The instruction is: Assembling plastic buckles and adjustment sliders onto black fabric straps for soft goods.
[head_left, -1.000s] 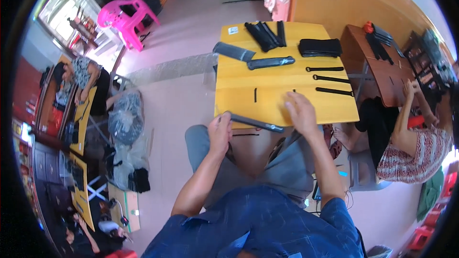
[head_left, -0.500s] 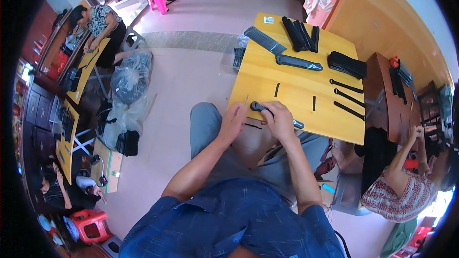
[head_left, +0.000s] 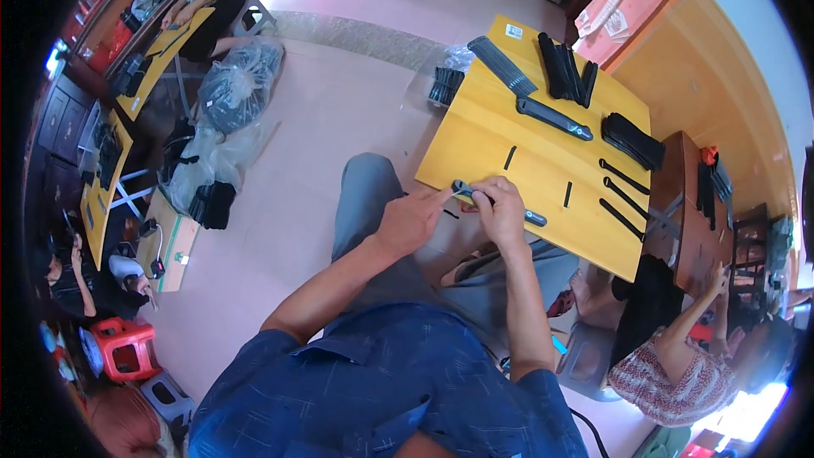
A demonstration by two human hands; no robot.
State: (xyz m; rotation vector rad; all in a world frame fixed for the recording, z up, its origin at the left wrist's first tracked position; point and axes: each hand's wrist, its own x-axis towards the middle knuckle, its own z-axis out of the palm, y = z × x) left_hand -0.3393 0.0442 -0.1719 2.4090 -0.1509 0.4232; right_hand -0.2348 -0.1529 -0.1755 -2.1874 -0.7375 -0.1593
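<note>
At the near left edge of the yellow table, my right hand (head_left: 500, 206) is closed on a black strap (head_left: 534, 218). The strap's rounded, slotted end pokes out toward my left hand, and its other end, with a pale mark, shows past my right palm. My left hand (head_left: 414, 220) is closed, its fingertips against the slotted end. A thin, pale, stick-like thing (head_left: 458, 193) shows between those fingertips and the slot; its kind is too small to make out. Short black strips (head_left: 510, 158) and several looped black straps (head_left: 623, 176) lie beyond my hands.
On the yellow table (head_left: 458, 146) lie a fanned row of grey-black straps (head_left: 502, 65), one long black strap (head_left: 555, 119) and black bundles (head_left: 632, 141). A person (head_left: 678, 365) sits at the right; others work at tables on the left. Plastic bags (head_left: 242, 89) lie on the floor.
My view has shifted, so the table sits further right and the left-hand tables lower its edge. My left hand has moved right, bringing the thin stick-like thing to the strap's slotted end.
</note>
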